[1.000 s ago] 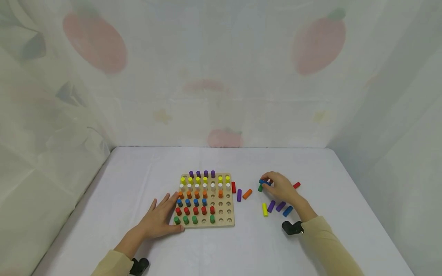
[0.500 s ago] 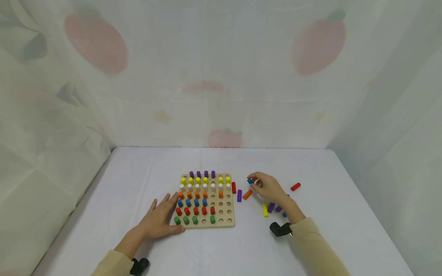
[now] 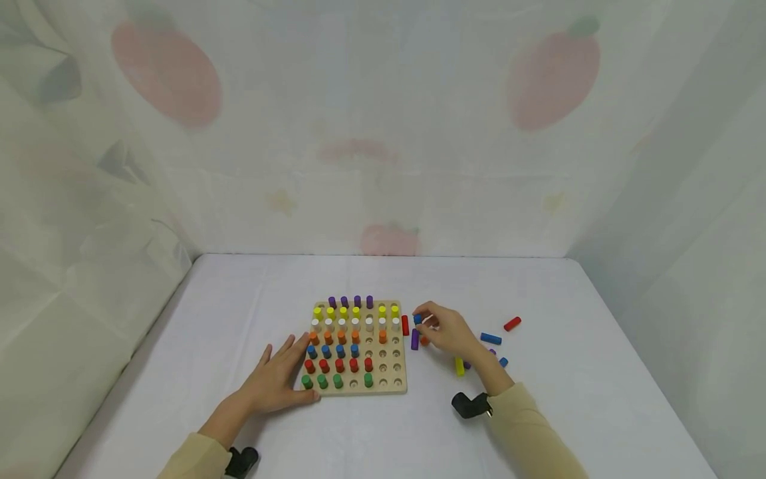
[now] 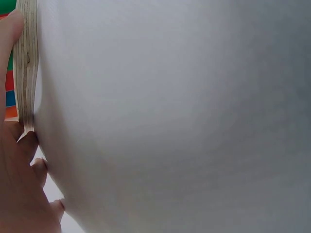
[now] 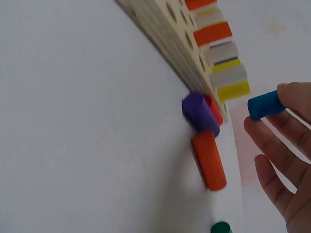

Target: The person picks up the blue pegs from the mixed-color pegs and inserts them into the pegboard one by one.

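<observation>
My right hand (image 3: 449,332) pinches a blue peg (image 5: 265,105) between thumb and fingertips, held above the table just off the right side of the wooden pegboard (image 3: 390,360). In the right wrist view the lower fingers are loosely bent below the peg. Fingers spread, my left hand (image 3: 275,379) rests along the board's left edge, its thumb at the near left corner. The board carries rows of purple, yellow, white, orange, blue, red and green pegs, with bare holes mostly at its right. Beside it lie a red peg (image 3: 405,325), a purple peg (image 3: 415,339) and an orange peg (image 5: 209,160).
Farther right on the white tablecloth lie a blue peg (image 3: 491,338), a red peg (image 3: 512,324) and a yellow peg (image 3: 459,366). The right forearm partly covers more pegs. A green peg (image 5: 221,227) shows at the bottom of the right wrist view.
My right hand has carried the blue peg leftward toward the board, uncovering another blue peg on the cloth. The left hand and the board have stayed put.
</observation>
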Available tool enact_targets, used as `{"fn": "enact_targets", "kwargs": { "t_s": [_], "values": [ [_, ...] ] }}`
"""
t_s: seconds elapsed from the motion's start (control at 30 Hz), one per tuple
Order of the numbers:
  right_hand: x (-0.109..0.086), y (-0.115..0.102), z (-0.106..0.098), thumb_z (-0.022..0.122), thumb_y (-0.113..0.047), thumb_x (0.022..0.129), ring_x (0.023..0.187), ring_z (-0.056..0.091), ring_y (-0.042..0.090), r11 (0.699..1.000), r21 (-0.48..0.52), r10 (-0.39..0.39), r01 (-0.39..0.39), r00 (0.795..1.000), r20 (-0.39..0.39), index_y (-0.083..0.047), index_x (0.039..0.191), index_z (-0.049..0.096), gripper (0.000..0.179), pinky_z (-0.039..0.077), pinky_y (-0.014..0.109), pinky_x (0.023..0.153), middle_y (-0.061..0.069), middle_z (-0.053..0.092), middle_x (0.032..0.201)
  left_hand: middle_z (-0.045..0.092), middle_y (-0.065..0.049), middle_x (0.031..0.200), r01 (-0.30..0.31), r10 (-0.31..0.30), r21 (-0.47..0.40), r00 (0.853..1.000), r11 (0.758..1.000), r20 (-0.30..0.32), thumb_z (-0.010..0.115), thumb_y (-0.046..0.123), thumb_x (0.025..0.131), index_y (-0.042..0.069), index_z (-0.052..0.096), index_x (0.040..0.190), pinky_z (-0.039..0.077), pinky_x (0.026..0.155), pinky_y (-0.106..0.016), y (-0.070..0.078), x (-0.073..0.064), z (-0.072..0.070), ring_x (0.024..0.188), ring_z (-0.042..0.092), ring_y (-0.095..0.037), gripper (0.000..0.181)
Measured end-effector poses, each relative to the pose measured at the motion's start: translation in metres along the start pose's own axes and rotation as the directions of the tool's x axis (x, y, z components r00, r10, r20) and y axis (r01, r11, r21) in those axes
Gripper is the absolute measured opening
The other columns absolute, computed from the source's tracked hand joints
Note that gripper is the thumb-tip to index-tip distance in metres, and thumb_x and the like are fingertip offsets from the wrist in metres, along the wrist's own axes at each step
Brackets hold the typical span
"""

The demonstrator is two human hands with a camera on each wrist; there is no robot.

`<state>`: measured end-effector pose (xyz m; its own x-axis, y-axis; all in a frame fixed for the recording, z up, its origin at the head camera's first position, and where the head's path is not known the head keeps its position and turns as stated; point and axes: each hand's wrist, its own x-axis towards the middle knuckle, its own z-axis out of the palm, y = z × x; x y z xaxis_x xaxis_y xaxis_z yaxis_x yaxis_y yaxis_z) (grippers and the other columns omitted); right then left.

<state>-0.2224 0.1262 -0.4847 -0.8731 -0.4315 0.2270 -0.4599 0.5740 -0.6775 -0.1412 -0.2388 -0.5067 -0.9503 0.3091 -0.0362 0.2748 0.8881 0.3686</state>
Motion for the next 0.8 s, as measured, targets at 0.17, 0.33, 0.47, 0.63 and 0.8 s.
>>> {"fn": "enact_targets", "kwargs": {
  "t_s": [0.17,0.33,0.47,0.63,0.8],
  "values": [
    [0.001,-0.009,0.009,0.064,-0.013,0.085,0.083,0.062,0.008,0.999,0.014,-0.033,0.033,0.999,0.005,-0.014,0.106,0.058,0.022,0.052,0.021,0.073,-0.002,0.066,0.097,0.029,-0.007,0.150,0.001,-0.001,-0.006,1.000,1.000,0.004,0.064,0.073,0.063,0.013,0.020,0.148,0.007,0.107,-0.064,0.000,0.000,0.000,0.139,0.021,-0.034,0.112],
    [0.002,-0.021,0.015,0.064,-0.009,0.085,0.082,0.062,0.009,0.997,0.040,-0.072,0.071,0.997,0.016,-0.010,0.105,0.060,0.021,0.052,0.020,0.071,-0.002,0.065,0.095,0.029,-0.006,0.150,0.007,-0.006,-0.009,1.000,1.000,0.013,0.063,0.074,0.063,0.014,0.019,0.148,0.007,0.107,-0.064,-0.001,0.000,0.000,0.139,0.020,-0.033,0.113],
    [0.003,-0.025,0.021,0.065,-0.010,0.085,0.081,0.060,0.007,0.997,0.035,-0.072,0.071,0.997,0.025,-0.012,0.105,0.059,0.021,0.052,0.018,0.070,-0.004,0.063,0.093,0.029,-0.007,0.150,0.008,-0.007,-0.014,1.000,1.000,0.016,0.063,0.074,0.063,0.014,0.019,0.148,0.006,0.107,-0.064,0.000,0.000,-0.001,0.139,0.020,-0.033,0.113],
    [0.003,-0.029,0.029,0.064,-0.009,0.085,0.081,0.058,0.005,0.996,0.050,-0.081,0.079,0.995,0.050,-0.012,0.105,0.059,0.021,0.051,0.018,0.072,-0.005,0.063,0.092,0.029,-0.007,0.150,0.007,-0.006,-0.011,1.000,1.000,0.016,0.065,0.072,0.063,0.013,0.020,0.148,0.007,0.107,-0.064,0.001,0.000,-0.002,0.139,0.021,-0.034,0.112],
    [0.003,-0.035,0.035,0.063,-0.006,0.084,0.083,0.060,0.007,0.992,0.071,-0.106,0.102,0.993,0.049,-0.008,0.106,0.061,0.022,0.052,0.020,0.073,-0.002,0.065,0.095,0.030,-0.008,0.149,0.005,-0.005,-0.006,1.000,1.000,0.016,0.065,0.070,0.064,0.013,0.020,0.148,0.007,0.107,-0.064,0.001,0.000,-0.002,0.138,0.021,-0.035,0.112]
  ]
}}
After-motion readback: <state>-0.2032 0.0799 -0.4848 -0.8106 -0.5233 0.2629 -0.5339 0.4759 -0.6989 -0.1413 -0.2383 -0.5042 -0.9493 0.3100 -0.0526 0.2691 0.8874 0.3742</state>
